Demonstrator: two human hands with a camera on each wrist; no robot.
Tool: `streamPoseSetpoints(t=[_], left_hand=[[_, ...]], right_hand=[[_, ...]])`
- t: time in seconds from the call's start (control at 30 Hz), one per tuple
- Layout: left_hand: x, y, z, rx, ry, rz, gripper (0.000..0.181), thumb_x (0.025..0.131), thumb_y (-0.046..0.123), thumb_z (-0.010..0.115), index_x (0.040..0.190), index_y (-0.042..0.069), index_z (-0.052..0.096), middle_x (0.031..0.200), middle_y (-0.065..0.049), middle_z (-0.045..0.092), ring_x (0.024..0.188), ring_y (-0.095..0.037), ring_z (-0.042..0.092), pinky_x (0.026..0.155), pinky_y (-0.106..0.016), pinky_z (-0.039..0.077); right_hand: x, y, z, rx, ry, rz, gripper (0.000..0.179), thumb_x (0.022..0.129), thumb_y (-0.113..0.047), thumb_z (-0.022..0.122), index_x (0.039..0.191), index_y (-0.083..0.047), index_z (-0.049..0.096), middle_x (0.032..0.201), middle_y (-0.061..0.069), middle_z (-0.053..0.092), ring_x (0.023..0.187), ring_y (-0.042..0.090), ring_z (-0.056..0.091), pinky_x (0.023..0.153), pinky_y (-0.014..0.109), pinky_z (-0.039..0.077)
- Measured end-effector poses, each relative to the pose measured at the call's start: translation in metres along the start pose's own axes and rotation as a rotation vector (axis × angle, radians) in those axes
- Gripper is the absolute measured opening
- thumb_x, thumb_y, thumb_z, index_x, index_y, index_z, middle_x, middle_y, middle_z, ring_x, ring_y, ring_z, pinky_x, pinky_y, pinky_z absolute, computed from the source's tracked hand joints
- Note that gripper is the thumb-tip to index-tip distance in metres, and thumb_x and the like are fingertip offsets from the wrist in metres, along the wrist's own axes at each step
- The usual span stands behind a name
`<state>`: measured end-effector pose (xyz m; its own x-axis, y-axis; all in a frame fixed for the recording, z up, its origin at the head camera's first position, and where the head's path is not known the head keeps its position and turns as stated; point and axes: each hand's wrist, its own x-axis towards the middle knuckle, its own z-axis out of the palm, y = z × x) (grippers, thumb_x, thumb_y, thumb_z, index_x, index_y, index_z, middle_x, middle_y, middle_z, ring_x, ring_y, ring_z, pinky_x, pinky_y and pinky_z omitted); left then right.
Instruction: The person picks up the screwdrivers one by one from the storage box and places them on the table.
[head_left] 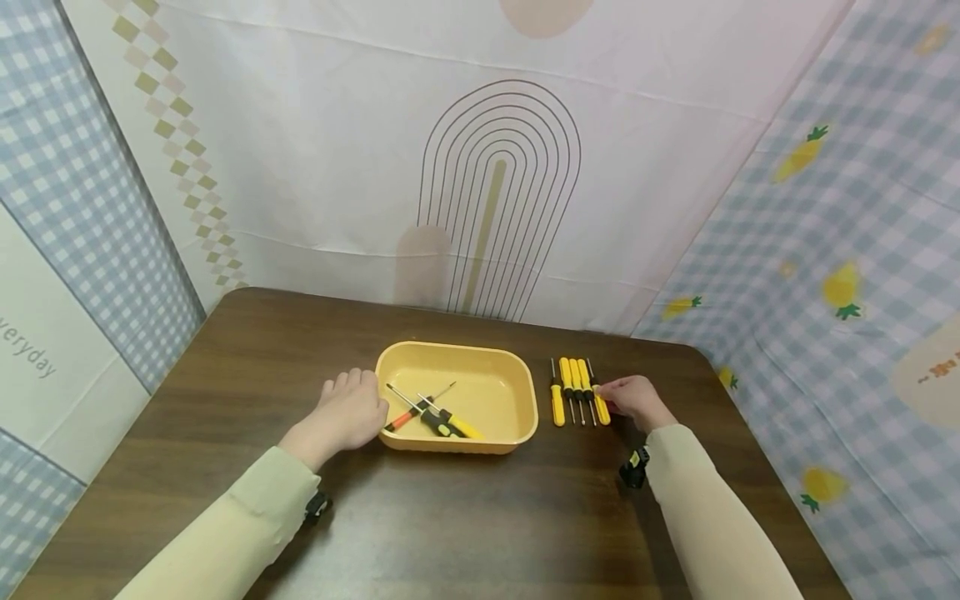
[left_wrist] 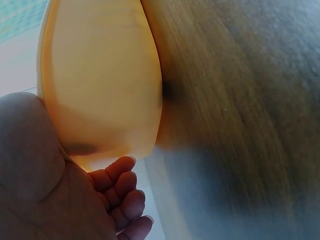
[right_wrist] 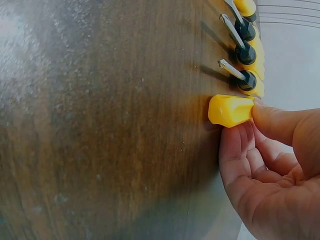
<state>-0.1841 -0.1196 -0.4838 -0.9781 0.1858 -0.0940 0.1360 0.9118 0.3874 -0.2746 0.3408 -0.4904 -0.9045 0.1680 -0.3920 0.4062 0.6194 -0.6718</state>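
A yellow plastic basin [head_left: 495, 400] stands on the table, my left hand [head_left: 351, 408] gripping its left end. In the left wrist view, the thumb lies along the basin's wall [left_wrist: 105, 70] and the fingers [left_wrist: 127, 200] curl below its end. Inside lie three crossed screwdrivers: one orange and black [head_left: 401, 419], one black [head_left: 435, 423], one yellow and black [head_left: 463, 425]. To the right of the basin, several yellow-and-black screwdrivers [head_left: 570, 379] lie in a row, some turned opposite ways. My right hand [head_left: 633, 398] pinches the yellow handle [right_wrist: 230, 111] of the rightmost screwdriver, its shaft pointing away.
The dark wooden table [head_left: 465, 525] extends in front of the basin and to both sides. A white patterned cloth [head_left: 322, 167] hangs behind it, and a blue checked cloth [head_left: 840, 367] hangs on the right. Small black devices [head_left: 633, 468] are strapped at both wrists.
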Motion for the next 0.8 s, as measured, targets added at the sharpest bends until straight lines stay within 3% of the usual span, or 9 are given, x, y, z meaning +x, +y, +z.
streamPoseSetpoints(t=[0.6,0.8], left_hand=[[-0.003,0.002,-0.002,-0.007,-0.009,-0.007,0.033,0.094,0.025,0.047,0.107,-0.005,0.048,0.092,-0.012,0.043,0.090,-0.031,0.042,0.080,-0.048,0.032],[-0.002,0.002,-0.002,-0.005,-0.009,-0.005,0.032,0.093,0.025,0.047,0.106,-0.004,0.049,0.092,-0.012,0.043,0.090,-0.031,0.041,0.079,-0.048,0.032]], right_hand=[[-0.002,0.006,-0.001,-0.006,-0.002,0.010,0.034,0.095,-0.023,0.062,0.113,0.006,0.066,0.114,0.018,0.062,0.088,0.020,0.063,0.076,0.034,0.053],[-0.012,0.003,-0.002,0.050,0.017,-0.025,0.039,0.097,-0.027,0.059,0.119,0.005,0.061,0.121,0.021,0.058,0.100,0.028,0.061,0.083,0.039,0.052]])
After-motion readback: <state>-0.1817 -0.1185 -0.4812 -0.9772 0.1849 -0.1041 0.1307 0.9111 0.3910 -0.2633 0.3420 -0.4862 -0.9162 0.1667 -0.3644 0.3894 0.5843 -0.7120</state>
